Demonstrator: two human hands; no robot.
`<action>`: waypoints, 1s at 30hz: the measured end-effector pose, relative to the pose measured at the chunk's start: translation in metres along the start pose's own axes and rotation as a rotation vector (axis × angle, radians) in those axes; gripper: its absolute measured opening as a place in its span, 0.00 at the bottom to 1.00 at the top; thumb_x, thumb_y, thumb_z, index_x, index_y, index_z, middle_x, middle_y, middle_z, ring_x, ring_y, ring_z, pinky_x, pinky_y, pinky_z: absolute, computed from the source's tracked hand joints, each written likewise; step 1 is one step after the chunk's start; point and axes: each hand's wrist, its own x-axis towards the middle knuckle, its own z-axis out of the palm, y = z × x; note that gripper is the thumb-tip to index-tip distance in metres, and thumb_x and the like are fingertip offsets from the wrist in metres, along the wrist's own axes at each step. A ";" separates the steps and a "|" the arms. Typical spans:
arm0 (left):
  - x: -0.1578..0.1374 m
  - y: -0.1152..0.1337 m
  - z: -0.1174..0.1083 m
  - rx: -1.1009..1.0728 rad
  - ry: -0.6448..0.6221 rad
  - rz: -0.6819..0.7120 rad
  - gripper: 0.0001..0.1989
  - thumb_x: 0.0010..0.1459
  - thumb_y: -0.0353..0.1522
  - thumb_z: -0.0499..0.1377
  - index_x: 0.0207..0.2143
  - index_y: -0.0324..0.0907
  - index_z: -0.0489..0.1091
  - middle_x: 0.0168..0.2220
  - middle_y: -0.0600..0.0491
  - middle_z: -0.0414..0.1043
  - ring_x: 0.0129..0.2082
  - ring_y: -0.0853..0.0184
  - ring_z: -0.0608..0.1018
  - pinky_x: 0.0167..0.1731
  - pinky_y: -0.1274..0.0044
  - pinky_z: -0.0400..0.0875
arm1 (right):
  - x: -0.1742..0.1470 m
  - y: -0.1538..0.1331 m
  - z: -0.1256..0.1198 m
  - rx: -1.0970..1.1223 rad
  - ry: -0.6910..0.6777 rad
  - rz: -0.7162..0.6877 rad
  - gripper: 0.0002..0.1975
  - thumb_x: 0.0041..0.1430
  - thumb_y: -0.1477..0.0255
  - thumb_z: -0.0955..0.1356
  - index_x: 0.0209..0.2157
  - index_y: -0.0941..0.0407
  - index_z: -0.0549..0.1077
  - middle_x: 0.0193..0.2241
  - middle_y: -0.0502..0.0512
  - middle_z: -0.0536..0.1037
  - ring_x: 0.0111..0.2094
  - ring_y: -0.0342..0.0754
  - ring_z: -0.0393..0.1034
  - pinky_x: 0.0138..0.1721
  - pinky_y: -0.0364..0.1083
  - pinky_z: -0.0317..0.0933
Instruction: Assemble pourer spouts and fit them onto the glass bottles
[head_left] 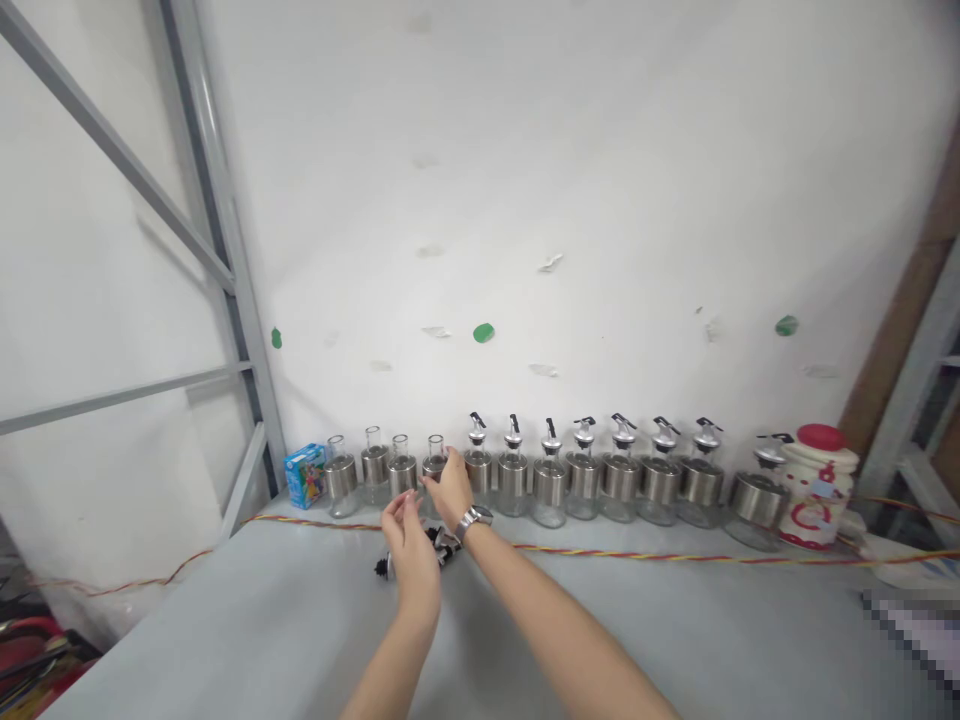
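Bottle at the fingers: clear glass with a metal sleeve (433,466), open-necked, upright on the worktop (300,620), fourth from the left in the row; long axis vertical.
Right hand: the nearer one (451,495), at the bottle's right and front; thumb and fingers parted about its sleeve; whether they grip or merely touch, cannot tell.
Left hand: nearer the wearer (411,545), fingers bent and raised; bottle lies beyond them, slightly to the right; whether they are closed on anything small, cannot tell.
Wristwatch: metal band (471,521), on the right wrist.
Loose pour spouts: black and silver (445,546), lying on the worktop beside and behind the left hand, partly hidden; count unclear.
Open bottles: three more, left of the one at the fingers, nearest neighbour just beside it (402,474).
Spouted bottles: eight, upright, to the right, the first just beside the right hand (478,466).
Row ends: blue box (305,477) left; red-lidded jar (817,495) right.
Cord: red and yellow (600,554), stretched across in front of the row.
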 end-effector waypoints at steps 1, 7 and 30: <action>0.002 -0.001 0.000 0.041 -0.005 0.017 0.07 0.57 0.32 0.44 0.38 0.44 0.57 0.42 0.48 0.65 0.43 0.67 0.72 0.37 0.75 0.67 | -0.003 0.000 -0.005 0.025 0.001 -0.015 0.30 0.44 0.73 0.68 0.50 0.63 0.57 0.46 0.68 0.66 0.48 0.56 0.62 0.46 0.52 0.57; 0.013 0.004 -0.010 0.482 -0.189 0.213 0.11 0.47 0.21 0.49 0.32 0.41 0.60 0.33 0.51 0.66 0.34 0.66 0.73 0.34 0.74 0.66 | -0.025 -0.010 -0.069 0.157 0.067 -0.103 0.33 0.48 0.67 0.67 0.54 0.57 0.50 0.50 0.61 0.62 0.51 0.50 0.57 0.51 0.50 0.53; -0.008 0.016 -0.012 1.240 -0.619 0.771 0.13 0.51 0.22 0.48 0.36 0.39 0.69 0.35 0.44 0.69 0.39 0.58 0.70 0.37 0.69 0.61 | -0.122 0.020 -0.176 -0.541 -0.122 -0.386 0.31 0.52 0.58 0.64 0.53 0.63 0.57 0.45 0.66 0.70 0.44 0.57 0.64 0.52 0.62 0.45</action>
